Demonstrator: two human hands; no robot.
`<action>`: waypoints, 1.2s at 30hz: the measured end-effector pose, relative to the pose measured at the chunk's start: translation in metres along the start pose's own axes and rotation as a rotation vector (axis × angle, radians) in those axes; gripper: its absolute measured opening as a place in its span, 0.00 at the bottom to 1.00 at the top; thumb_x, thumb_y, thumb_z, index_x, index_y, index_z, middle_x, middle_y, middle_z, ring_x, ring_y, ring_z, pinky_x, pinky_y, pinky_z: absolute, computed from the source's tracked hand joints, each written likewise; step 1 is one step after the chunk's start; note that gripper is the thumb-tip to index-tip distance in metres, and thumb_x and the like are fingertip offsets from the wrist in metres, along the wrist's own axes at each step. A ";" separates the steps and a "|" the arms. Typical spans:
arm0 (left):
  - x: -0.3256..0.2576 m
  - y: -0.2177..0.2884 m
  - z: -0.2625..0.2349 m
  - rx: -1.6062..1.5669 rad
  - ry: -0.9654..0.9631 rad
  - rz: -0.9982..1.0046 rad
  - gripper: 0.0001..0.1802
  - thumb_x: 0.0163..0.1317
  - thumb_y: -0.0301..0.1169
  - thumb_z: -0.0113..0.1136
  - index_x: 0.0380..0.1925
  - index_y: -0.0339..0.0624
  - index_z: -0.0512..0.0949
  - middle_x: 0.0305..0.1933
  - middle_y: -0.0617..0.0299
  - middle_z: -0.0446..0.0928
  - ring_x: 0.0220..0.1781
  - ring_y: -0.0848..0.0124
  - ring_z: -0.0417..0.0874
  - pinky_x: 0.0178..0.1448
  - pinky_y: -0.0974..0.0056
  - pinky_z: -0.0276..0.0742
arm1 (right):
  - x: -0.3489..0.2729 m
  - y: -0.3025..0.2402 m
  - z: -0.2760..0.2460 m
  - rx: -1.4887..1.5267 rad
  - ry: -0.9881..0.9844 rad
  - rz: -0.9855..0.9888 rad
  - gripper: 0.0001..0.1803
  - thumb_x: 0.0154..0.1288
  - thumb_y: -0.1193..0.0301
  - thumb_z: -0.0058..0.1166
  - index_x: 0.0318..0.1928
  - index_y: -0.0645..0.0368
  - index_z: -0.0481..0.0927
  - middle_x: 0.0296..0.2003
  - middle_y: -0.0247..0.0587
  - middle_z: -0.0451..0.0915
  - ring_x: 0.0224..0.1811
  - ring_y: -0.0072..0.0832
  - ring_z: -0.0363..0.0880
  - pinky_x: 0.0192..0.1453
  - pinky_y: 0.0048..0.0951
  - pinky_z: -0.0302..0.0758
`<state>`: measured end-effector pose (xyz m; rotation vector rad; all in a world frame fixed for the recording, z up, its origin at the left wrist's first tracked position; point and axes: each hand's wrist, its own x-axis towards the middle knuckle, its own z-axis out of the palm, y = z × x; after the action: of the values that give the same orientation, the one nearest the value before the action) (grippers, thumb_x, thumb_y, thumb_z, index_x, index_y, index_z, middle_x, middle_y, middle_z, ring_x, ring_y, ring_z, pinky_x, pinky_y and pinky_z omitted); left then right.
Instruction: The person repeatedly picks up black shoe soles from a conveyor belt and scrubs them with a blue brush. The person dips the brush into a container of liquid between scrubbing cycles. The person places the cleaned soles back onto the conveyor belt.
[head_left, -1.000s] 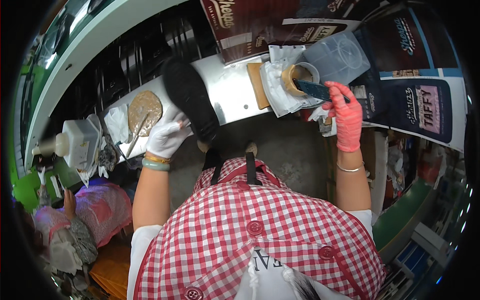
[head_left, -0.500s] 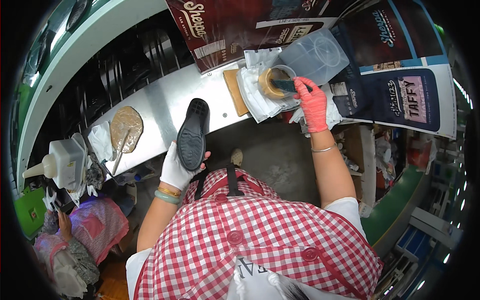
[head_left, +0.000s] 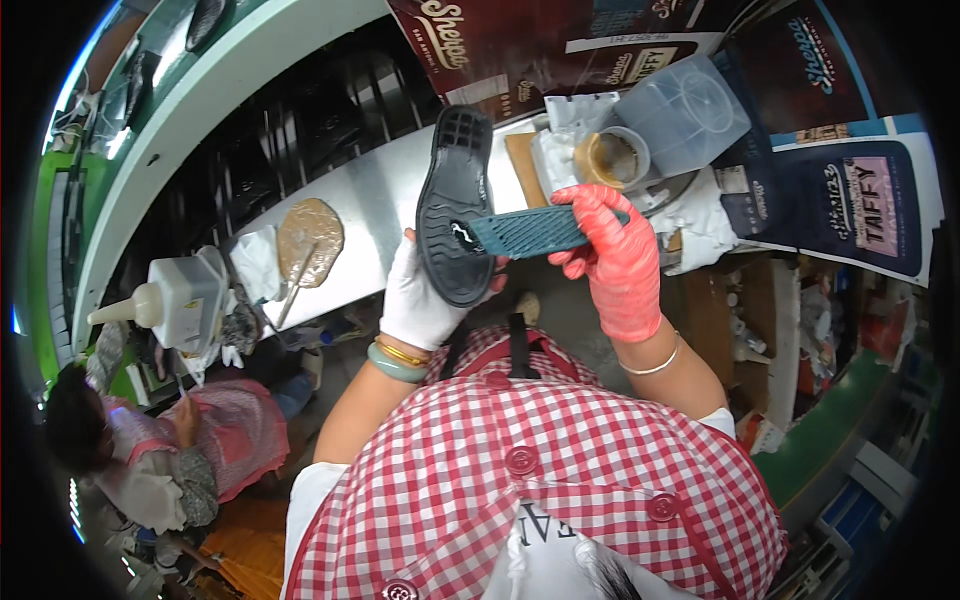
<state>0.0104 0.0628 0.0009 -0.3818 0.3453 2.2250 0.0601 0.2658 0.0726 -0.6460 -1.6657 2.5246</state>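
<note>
My left hand, in a white glove, holds a black shoe sole upright in front of my chest, its tread side facing me. My right hand, in a red glove, grips a flat teal textured tool whose tip touches the middle of the sole, where a small white mark shows. Behind my right hand a round open tub of tan glue sits on white wrapping.
A metal bench runs across the back with a brown glue patch and a stick. A white squeeze bottle stands at the left. A clear plastic lid and printed boxes lie at right. Another person sits lower left.
My left hand lifted the sole off the bench and turned it upright toward me. My right hand left the glue tub and brought the teal tool across onto the sole.
</note>
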 end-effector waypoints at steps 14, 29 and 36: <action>-0.008 -0.012 0.039 0.090 -0.066 0.170 0.39 0.57 0.57 0.57 0.61 0.44 0.63 0.61 0.52 0.67 0.60 0.55 0.71 0.62 0.47 0.68 | -0.017 -0.003 0.029 -0.044 -0.027 -0.095 0.12 0.69 0.67 0.49 0.47 0.60 0.79 0.36 0.35 0.82 0.27 0.19 0.81 0.26 0.14 0.72; -0.019 -0.020 0.045 0.248 -0.159 0.045 0.46 0.53 0.56 0.62 0.65 0.44 0.57 0.63 0.49 0.65 0.62 0.48 0.70 0.60 0.46 0.72 | -0.003 -0.016 0.025 0.021 0.100 -0.278 0.12 0.69 0.67 0.49 0.45 0.60 0.79 0.29 0.35 0.81 0.24 0.17 0.79 0.26 0.14 0.71; -0.025 -0.018 0.044 0.332 -0.169 -0.017 0.47 0.53 0.54 0.63 0.64 0.38 0.57 0.61 0.46 0.66 0.62 0.47 0.69 0.60 0.47 0.73 | 0.003 -0.034 0.020 0.071 0.127 -0.274 0.11 0.68 0.68 0.49 0.44 0.63 0.79 0.29 0.35 0.81 0.24 0.17 0.79 0.24 0.14 0.71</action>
<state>0.0326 0.0726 0.0488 -0.0187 0.6050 2.1169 0.0436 0.2634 0.1084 -0.5195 -1.5009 2.2889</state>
